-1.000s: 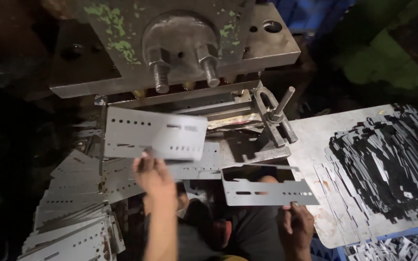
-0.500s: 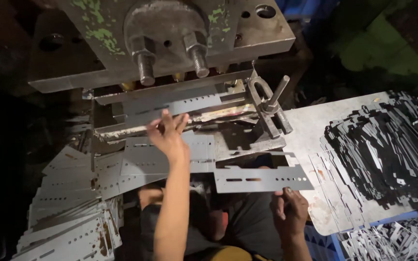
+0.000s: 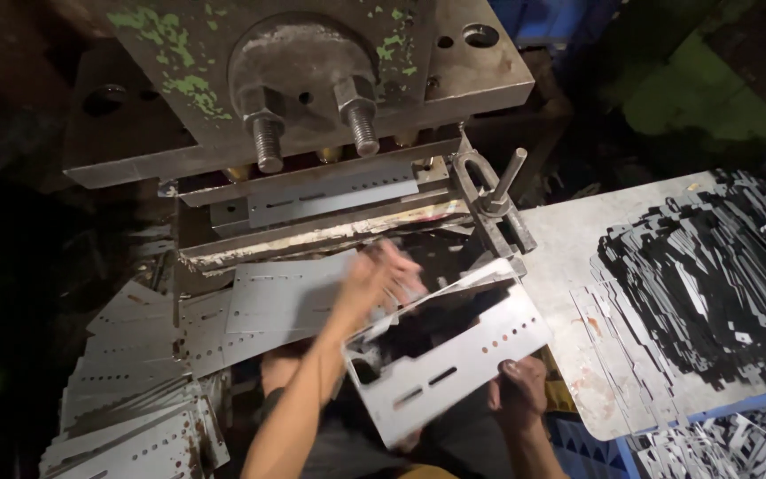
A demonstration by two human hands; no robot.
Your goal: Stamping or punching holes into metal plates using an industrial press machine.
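Note:
My right hand (image 3: 520,392) grips the lower right edge of a grey punched metal plate (image 3: 454,364) with a large rectangular cut-out, slots and small holes, held tilted in front of the press. Motion blurs my left hand (image 3: 381,279), which is at the plate's upper left corner with its fingers apart; whether it touches the plate is unclear. Another punched sheet (image 3: 330,191) lies in the die under the press's heavy grey-green ram (image 3: 312,80).
Fanned stacks of punched sheets (image 3: 135,390) fill the left side. A metal table (image 3: 569,257) on the right carries a heap of black scrap strips (image 3: 711,266). A blue crate (image 3: 613,448) with more offcuts sits at bottom right. A clamp lever (image 3: 503,191) sticks up beside the die.
My left hand has pulled back from the die, leaving a sheet in it, and come down to the plate. My right hand has tilted the cut-out plate upward.

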